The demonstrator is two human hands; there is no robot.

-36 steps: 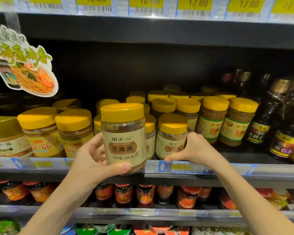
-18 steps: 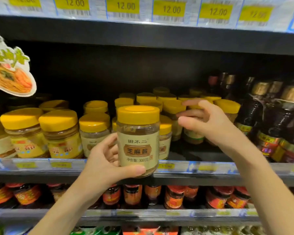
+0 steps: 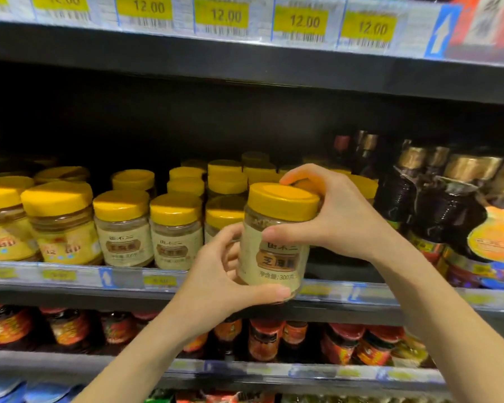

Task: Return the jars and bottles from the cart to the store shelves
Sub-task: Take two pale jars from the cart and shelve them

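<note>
At the front edge of the middle shelf [image 3: 70,276], one sesame paste jar [image 3: 274,257] is held upright, long axis near vertical, yellow lid on top, label facing out. Two matching jars [image 3: 122,231] stand front-row on its left. The left hand [image 3: 218,289] curls round its base; the right hand [image 3: 332,216] grips its top.

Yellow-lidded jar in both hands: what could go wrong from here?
1. The left hand and right hand hold the clear plastic yellow-lidded jar in front of the shelf rail; a slip could drop it.
2. Pushed in, it might knock the dark gold-capped bottles or matching jars.
</note>
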